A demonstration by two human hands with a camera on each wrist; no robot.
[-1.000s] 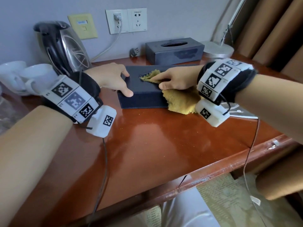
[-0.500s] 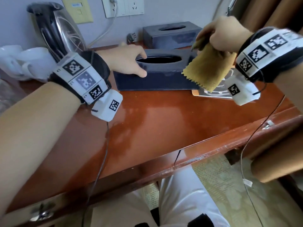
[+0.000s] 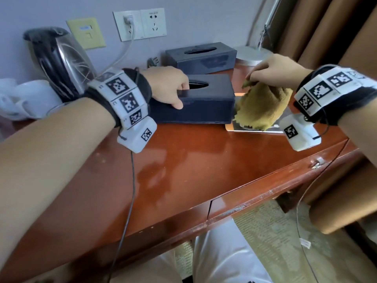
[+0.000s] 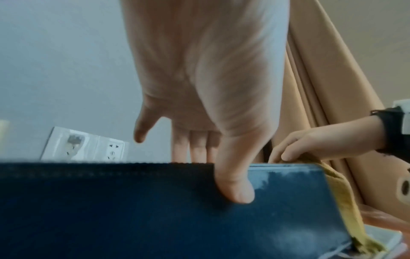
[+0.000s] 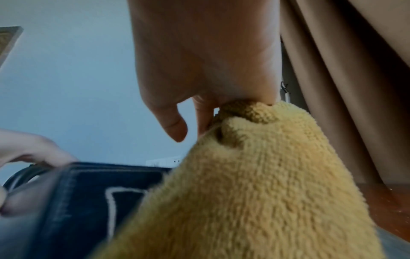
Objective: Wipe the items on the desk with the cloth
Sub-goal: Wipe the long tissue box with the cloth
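The desk (image 3: 183, 160) is a glossy red-brown top carrying everything else; on it, toward the wall, stand two dark tissue boxes: the near tissue box (image 3: 204, 107), long axis running left to right across the view, and the far tissue box (image 3: 201, 56) just behind it; one kettle (image 3: 59, 60) stands at the left, with white cups (image 3: 24, 99) beside it, their number too blurred to count; one lamp base (image 3: 251, 56) sits at the back right; the left hand (image 3: 167, 86) clamps the near box at its left part, fingers over the top edge, thumb pressed on the front face; the one cloth (image 3: 263, 105), mustard-yellow, hangs bunched from the right hand (image 3: 273, 70), pinched at its top by fingertips; it dangles against the box's right end, above a flat card-like item (image 3: 244, 127) lying on the desk; so the next surface lies left of the cloth, and the right hand is nearer; a leftward sweep along the box looks likely
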